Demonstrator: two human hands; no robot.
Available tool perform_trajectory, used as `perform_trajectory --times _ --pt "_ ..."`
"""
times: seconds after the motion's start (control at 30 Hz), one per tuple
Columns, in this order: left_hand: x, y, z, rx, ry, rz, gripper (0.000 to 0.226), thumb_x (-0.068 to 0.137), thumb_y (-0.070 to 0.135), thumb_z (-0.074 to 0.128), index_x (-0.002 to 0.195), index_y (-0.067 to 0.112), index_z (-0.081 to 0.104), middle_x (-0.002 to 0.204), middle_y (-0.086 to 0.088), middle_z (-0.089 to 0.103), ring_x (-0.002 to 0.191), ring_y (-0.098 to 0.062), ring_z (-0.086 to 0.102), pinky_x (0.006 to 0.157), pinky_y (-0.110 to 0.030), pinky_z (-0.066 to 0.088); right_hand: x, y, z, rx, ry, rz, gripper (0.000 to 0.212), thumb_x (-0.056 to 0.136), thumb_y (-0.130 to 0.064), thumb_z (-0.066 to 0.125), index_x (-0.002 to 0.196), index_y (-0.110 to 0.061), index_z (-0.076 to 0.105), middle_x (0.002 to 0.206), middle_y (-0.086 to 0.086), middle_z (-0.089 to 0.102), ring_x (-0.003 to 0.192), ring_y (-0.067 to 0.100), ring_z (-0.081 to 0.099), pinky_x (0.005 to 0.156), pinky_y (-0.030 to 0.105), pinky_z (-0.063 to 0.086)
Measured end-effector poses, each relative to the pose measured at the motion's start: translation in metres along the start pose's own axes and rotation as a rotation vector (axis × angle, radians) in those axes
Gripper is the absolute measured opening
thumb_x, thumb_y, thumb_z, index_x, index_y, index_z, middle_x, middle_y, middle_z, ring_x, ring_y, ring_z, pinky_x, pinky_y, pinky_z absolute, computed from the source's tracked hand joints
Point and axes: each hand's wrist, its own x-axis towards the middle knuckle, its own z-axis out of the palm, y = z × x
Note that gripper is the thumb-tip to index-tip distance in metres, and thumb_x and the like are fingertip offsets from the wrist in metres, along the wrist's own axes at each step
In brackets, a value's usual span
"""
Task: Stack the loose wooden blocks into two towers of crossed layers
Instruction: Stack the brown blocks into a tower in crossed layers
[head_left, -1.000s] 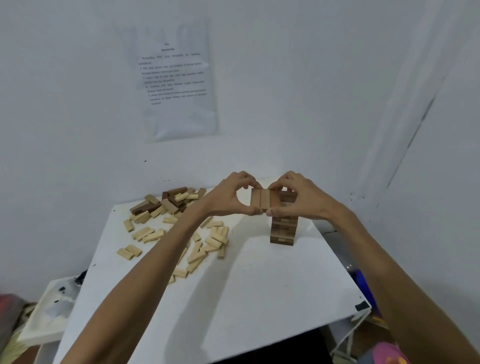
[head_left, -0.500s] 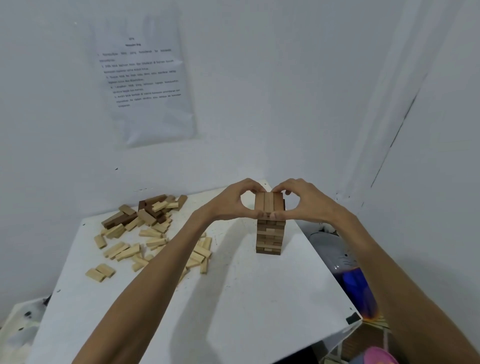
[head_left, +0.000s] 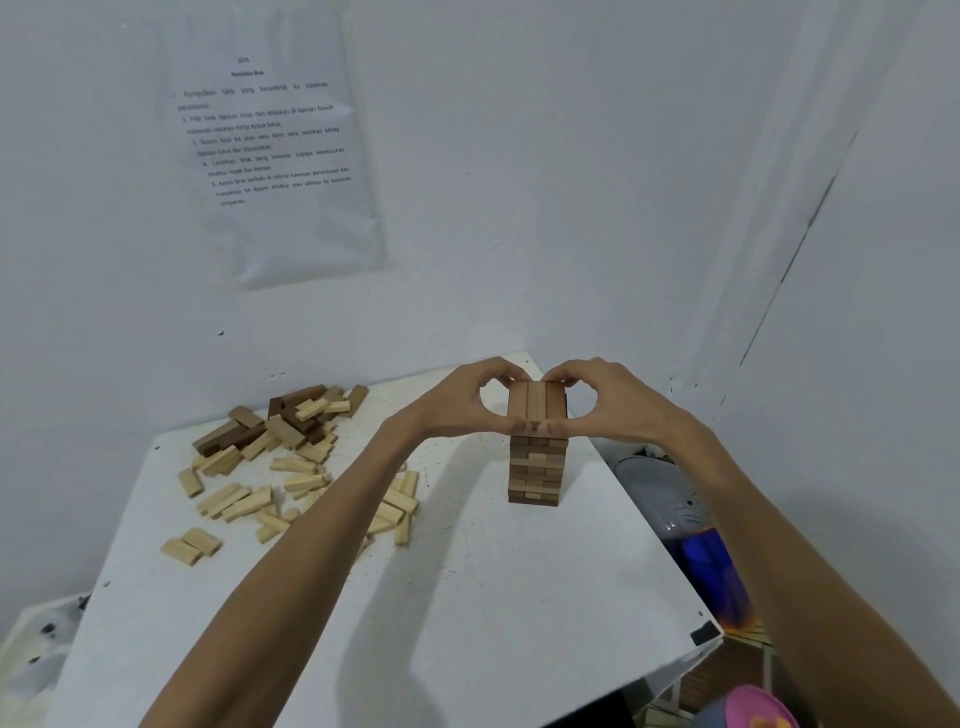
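Observation:
A tower of crossed wooden blocks (head_left: 536, 470) stands on the white table (head_left: 467, 597), right of centre. On its top lies a layer of three blocks (head_left: 535, 402) side by side. My left hand (head_left: 467, 402) pinches this layer from the left, thumb at the near end and fingers curled over the far end. From the right, my right hand (head_left: 608, 402) pinches it the same way. One tower is in view. Loose pale blocks (head_left: 291, 493) lie scattered on the table's left half, with a heap of darker blocks (head_left: 280, 421) behind them.
The table stands in a corner of white walls; a printed sheet (head_left: 275, 150) hangs on the back wall. Its right edge (head_left: 675, 561) drops to a floor with a blue object (head_left: 711, 566) and a pink thing (head_left: 758, 709). A white tray (head_left: 31, 654) sits lower left.
Both hands have carried the three-block layer rightward from beside the tower and lowered it onto the tower's top. The camera view has shifted a little.

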Motion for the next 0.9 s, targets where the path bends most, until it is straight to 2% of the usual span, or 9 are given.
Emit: perform_trajectory --times 0.2,0.7,0.8,0.9 --pt "0.0003 0.0007 0.0021 -0.001 -0.006 0.006 0.061 0.067 0.052 0.078 0.121 0.030 0.063 0.120 0.018 0.063 0.115 -0.002 0.057 0.091 -0.019 0.038 -0.0025 -0.0027 0.0000 0.000 0.001 0.009 0.069 0.075 -0.058 0.082 0.134 -0.030 0.058 0.124 -0.014 0.059 0.116 0.007 0.052 0.097 0.029 0.043" --pt "0.0026 -0.0015 0.0033 0.009 -0.018 0.008 0.063 0.067 0.057 0.079 0.122 0.030 0.063 0.120 0.018 0.064 0.115 -0.003 0.057 0.093 -0.020 0.039 -0.0024 0.0015 0.0020 0.004 -0.003 0.011 0.070 0.076 -0.060 0.080 0.135 -0.031 0.057 0.123 -0.018 0.058 0.115 0.004 0.053 0.096 0.029 0.044" --pt "0.0035 -0.0027 0.0039 0.008 -0.017 0.003 0.061 0.068 0.054 0.081 0.122 0.030 0.063 0.120 0.019 0.063 0.115 -0.002 0.057 0.093 -0.020 0.039 -0.0025 0.0029 0.0024 0.017 -0.006 0.012 0.071 0.076 -0.061 0.080 0.135 -0.030 0.057 0.125 -0.016 0.059 0.116 0.006 0.054 0.099 0.032 0.046" --pt "0.0047 -0.0053 0.0049 0.000 -0.018 -0.012 0.054 0.074 0.040 0.086 0.123 0.029 0.064 0.120 0.018 0.064 0.115 -0.003 0.058 0.094 -0.022 0.039 -0.0029 0.0052 0.0033 0.022 -0.007 0.019 0.072 0.074 -0.065 0.078 0.135 -0.032 0.057 0.125 -0.015 0.059 0.117 0.005 0.054 0.101 0.035 0.048"
